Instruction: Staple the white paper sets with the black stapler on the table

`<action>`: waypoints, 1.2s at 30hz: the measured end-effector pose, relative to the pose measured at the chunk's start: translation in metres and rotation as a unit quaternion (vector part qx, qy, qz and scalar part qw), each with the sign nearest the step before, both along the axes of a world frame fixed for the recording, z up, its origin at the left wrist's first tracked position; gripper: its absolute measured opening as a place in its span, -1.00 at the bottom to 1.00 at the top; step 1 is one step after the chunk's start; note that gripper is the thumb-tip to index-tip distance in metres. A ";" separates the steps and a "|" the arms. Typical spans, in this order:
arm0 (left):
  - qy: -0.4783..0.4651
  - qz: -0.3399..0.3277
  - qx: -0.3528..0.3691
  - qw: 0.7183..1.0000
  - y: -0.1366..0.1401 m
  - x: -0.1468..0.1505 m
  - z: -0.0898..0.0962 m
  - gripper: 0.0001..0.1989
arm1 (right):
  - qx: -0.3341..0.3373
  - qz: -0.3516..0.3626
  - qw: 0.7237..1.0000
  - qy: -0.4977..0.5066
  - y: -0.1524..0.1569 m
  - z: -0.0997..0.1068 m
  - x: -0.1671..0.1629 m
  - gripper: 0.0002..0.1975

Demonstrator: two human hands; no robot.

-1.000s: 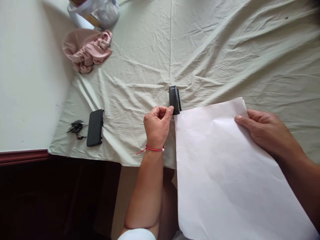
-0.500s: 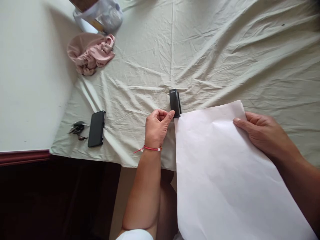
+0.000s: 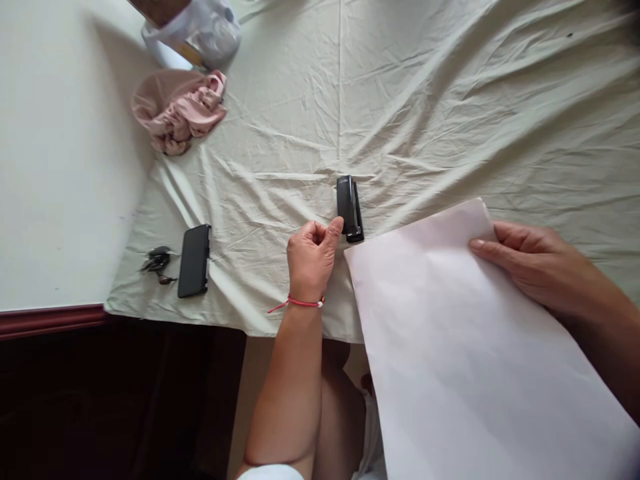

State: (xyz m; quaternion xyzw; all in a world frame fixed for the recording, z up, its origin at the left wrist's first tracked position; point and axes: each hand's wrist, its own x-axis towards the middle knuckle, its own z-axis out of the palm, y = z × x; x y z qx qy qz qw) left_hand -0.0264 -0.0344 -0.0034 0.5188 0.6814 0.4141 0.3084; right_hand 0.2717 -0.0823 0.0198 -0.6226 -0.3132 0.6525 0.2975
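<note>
A black stapler [image 3: 348, 203] stands on the cloth in the middle of the view, its front end toward me. My left hand [image 3: 313, 257], with a red string bracelet at the wrist, is closed at the stapler's near left side, the thumb tip on its edge; the curled fingers are partly hidden. Large white paper [image 3: 440, 320] hangs from my right hand [image 3: 525, 263], pinched at the top right corner with the thumb above. The paper's top left corner lies just below the stapler's front, slightly apart from it. Its lower part reaches past the table edge toward me.
A wrinkled pale cloth [image 3: 280, 120] covers the table. At the left lie a black phone [image 3: 194, 260] and a small dark corded item [image 3: 159, 260]. Farther back are a bunched pink cloth [image 3: 183, 110] and a plastic bag [image 3: 210, 33], beside the white wall [image 3: 55, 167].
The paper has come away from the stapler's front, and its left edge has swung right and toward me. The stapler's front now shows fully. My left hand has shifted slightly left.
</note>
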 end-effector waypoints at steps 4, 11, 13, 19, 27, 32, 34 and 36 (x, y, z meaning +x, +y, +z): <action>-0.118 0.028 0.022 0.992 -0.001 0.002 0.005 -0.47 | 0.018 0.041 0.997 0.059 -0.003 0.002 0.003 -0.55; -0.309 0.030 -0.004 0.951 -0.010 0.009 0.024 -0.46 | 0.164 -0.138 0.976 0.047 -0.003 0.000 -0.007 -0.71; -0.311 0.008 -0.013 0.950 -0.015 0.009 0.027 -0.44 | 0.186 -0.159 0.969 0.033 -0.001 -0.002 -0.010 -0.74; -0.296 -0.081 -0.037 0.951 -0.028 0.009 0.031 -0.49 | 0.202 -0.164 0.966 -0.005 0.001 -0.008 -0.012 -0.74; -0.285 -0.054 -0.043 0.956 -0.034 0.003 0.031 -0.63 | 0.211 -0.181 0.960 -0.016 0.002 -0.007 -0.015 -0.78; -0.274 -0.085 -0.090 0.954 -0.038 0.000 0.031 -0.60 | 0.200 -0.174 0.964 -0.026 0.003 -0.006 -0.016 -0.75; -0.274 -0.118 -0.122 0.947 -0.039 -0.001 0.032 -0.57 | 0.201 -0.168 0.965 -0.029 0.003 -0.007 -0.016 -0.73; -0.285 -0.149 -0.156 0.934 -0.040 -0.001 0.034 -0.57 | 0.199 -0.162 0.966 -0.030 0.004 -0.008 -0.016 -0.70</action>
